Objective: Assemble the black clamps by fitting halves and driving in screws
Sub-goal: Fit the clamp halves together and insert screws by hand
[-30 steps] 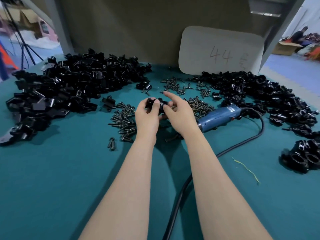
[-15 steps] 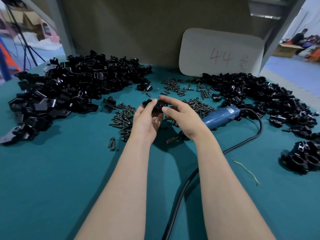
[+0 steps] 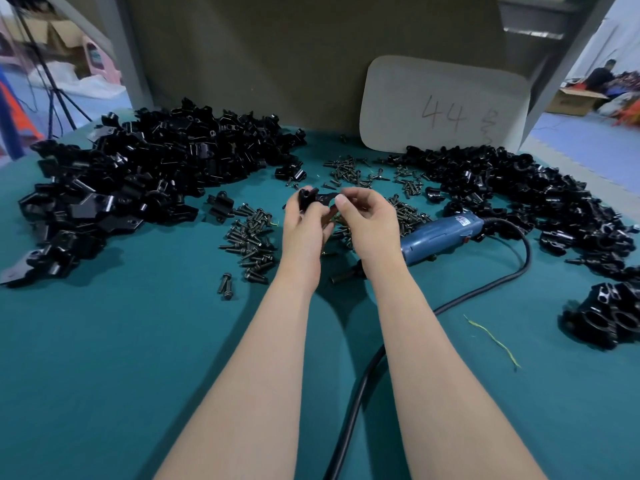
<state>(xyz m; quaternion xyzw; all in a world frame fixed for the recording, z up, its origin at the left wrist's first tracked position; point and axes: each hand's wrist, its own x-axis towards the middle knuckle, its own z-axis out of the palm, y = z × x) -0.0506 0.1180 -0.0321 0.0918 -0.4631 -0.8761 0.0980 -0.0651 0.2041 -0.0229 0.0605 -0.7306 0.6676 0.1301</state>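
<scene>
Above the green table my left hand (image 3: 303, 225) grips a black clamp half (image 3: 307, 199) upright between thumb and fingers. My right hand (image 3: 367, 220) pinches the other black clamp half (image 3: 326, 199) close beside it; the two pieces touch or nearly touch. Loose dark screws (image 3: 252, 237) lie in a heap just left of my hands, and more screws (image 3: 349, 173) lie behind them. A blue electric screwdriver (image 3: 440, 237) lies on the table right of my right hand, its bit end hidden under my wrist.
A big pile of black clamp halves (image 3: 138, 181) covers the left, another pile (image 3: 519, 195) the right. Finished clamps (image 3: 609, 313) sit at the right edge. The tool's black cable (image 3: 360, 393) runs between my forearms. A white board marked 44 (image 3: 443, 105) leans at the back.
Both hands have lifted the clamp pieces off the table and toward me. The pieces have come slightly apart and my right fingers have curled into a pinch.
</scene>
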